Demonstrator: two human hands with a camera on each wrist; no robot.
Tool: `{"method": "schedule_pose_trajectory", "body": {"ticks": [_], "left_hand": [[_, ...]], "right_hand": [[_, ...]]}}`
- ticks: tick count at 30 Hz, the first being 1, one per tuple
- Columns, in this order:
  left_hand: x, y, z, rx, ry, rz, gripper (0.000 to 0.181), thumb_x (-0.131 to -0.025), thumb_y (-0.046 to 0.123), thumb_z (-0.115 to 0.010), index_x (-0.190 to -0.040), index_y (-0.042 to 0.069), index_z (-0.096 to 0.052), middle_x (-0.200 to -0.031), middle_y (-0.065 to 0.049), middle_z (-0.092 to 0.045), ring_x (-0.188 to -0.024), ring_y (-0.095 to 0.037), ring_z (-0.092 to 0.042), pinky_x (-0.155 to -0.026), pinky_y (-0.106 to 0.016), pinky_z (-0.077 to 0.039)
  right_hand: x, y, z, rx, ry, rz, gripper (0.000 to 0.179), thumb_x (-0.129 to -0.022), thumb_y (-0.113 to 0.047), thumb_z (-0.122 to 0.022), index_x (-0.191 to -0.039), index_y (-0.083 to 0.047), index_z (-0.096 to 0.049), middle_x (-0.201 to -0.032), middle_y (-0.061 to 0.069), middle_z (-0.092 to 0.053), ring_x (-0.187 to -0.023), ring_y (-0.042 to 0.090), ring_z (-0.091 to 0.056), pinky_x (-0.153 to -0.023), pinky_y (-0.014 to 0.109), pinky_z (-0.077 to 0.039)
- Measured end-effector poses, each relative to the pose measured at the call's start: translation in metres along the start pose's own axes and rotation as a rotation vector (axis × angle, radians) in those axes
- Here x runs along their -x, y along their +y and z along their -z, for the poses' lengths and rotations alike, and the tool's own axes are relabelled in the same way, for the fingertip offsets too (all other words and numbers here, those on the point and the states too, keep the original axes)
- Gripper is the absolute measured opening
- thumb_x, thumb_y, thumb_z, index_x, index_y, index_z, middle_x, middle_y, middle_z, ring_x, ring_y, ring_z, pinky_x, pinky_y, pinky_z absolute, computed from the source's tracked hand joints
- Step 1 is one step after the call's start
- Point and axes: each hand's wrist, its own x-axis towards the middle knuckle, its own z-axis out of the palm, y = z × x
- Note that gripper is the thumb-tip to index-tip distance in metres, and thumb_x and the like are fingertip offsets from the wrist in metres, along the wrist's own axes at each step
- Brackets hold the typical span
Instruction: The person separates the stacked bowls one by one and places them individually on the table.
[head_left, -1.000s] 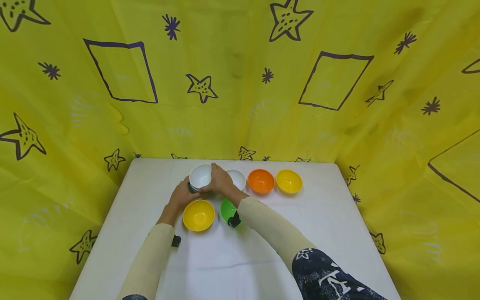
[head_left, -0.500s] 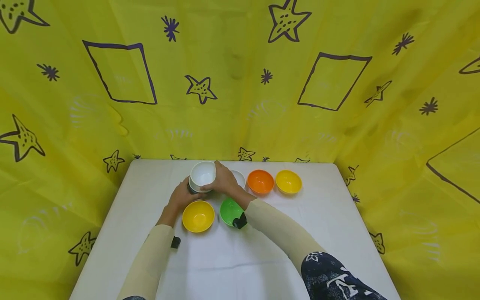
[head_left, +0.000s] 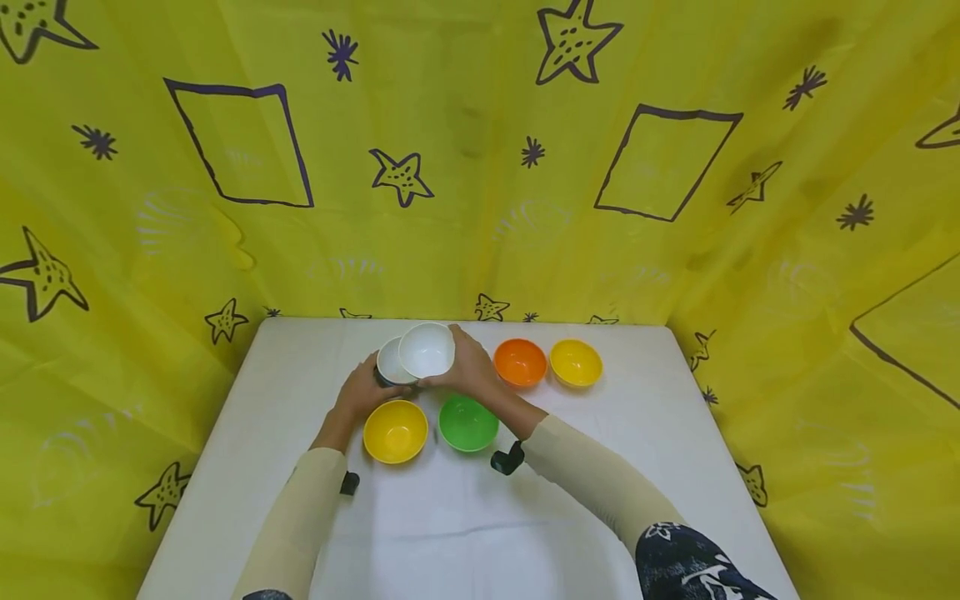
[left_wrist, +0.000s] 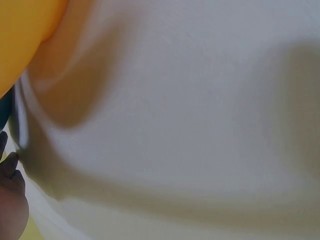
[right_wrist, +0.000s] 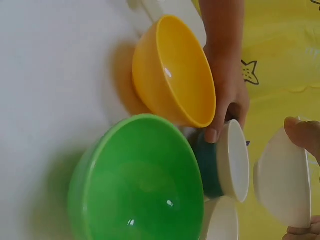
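Observation:
In the head view my right hand [head_left: 471, 367] pinches the rim of a white bowl [head_left: 426, 350]. The right wrist view shows this white bowl [right_wrist: 282, 180] raised, apart from the bowls beneath. My left hand [head_left: 362, 390] grips another white bowl [head_left: 392, 363], which sits in a dark teal bowl [right_wrist: 207, 162]. Left fingers [right_wrist: 212, 135] touch the teal side. Nearer to me stand a yellow bowl [head_left: 396, 432] and a green bowl [head_left: 468, 423]. The left wrist view catches only part of the left hand [left_wrist: 11, 200] and the yellow bowl [left_wrist: 22, 35].
An orange bowl [head_left: 521, 363] and a second yellow bowl [head_left: 576, 363] stand to the right in the back row. One more white bowl [right_wrist: 222, 222] is mostly hidden behind my right hand in the head view. A yellow patterned curtain [head_left: 480, 167] surrounds the white table [head_left: 480, 533].
My right hand has lifted the top white bowl off the stack and carried it rightward, uncovering the white bowl below. The left hand has stayed on the stack.

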Motion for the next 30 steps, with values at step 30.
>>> {"method": "schedule_pose_trajectory", "body": {"ticks": [30], "left_hand": [[0.004, 0.003, 0.001, -0.018, -0.004, 0.014, 0.111, -0.083, 0.049, -0.089, -0.162, -0.001, -0.029, -0.157, -0.028, -0.045, -0.143, -0.048, -0.043, -0.119, -0.064, -0.033]], "right_hand": [[0.133, 0.079, 0.045, -0.105, 0.256, -0.208, 0.109, -0.065, -0.025, -0.102, -0.153, 0.001, -0.044, -0.141, 0.021, -0.060, -0.124, 0.041, -0.059, -0.102, 0.061, -0.052]]}}
